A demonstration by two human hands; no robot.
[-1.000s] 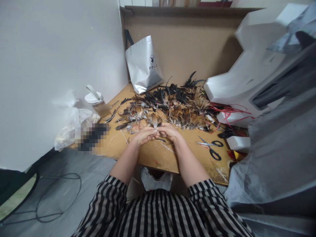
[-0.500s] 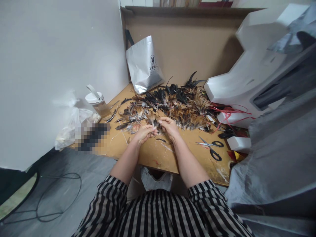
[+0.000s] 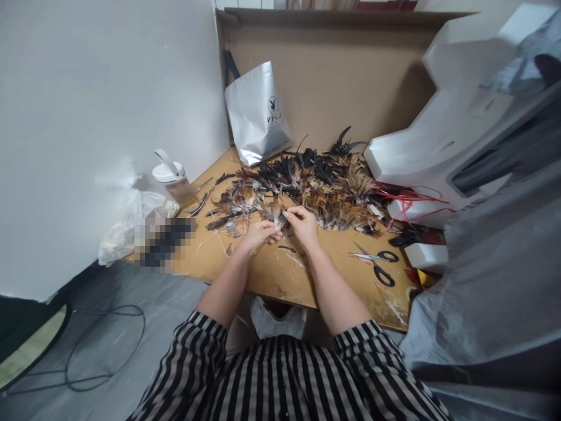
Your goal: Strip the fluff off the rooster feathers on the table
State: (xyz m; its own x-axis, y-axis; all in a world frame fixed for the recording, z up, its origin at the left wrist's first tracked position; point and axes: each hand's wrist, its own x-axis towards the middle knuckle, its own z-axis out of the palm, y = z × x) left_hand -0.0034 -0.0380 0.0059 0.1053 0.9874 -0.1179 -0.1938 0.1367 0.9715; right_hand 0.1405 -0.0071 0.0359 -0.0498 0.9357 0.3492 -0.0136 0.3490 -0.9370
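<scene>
Brown and black feathers [image 3: 342, 204] lie in a wide heap of small bunches across the wooden table. At the heap's near edge, my left hand [image 3: 262, 235] is closed in a pinch on the base of a small feather bunch [image 3: 276, 213], its tips pointing away from me. Close on the right, my right hand [image 3: 302, 225] has thumb and forefinger pressed together at the side of that bunch. What lies between the right fingertips is too small to make out. A pair of scissors [image 3: 374, 257] with black handles rests open on the table to the right.
A silver bag [image 3: 254, 117] stands behind the feathers. To the left are a lidded cup [image 3: 175, 181] and a plastic bag [image 3: 131, 222]. Red strings [image 3: 412, 199] hang by white foam blocks [image 3: 425, 257] on the right. The table's front edge [image 3: 280, 298] is near my body.
My right hand has shifted slightly, its fingertips still beside the feather bunch. The left hand keeps its pinch almost in place. The whole view has moved a little.
</scene>
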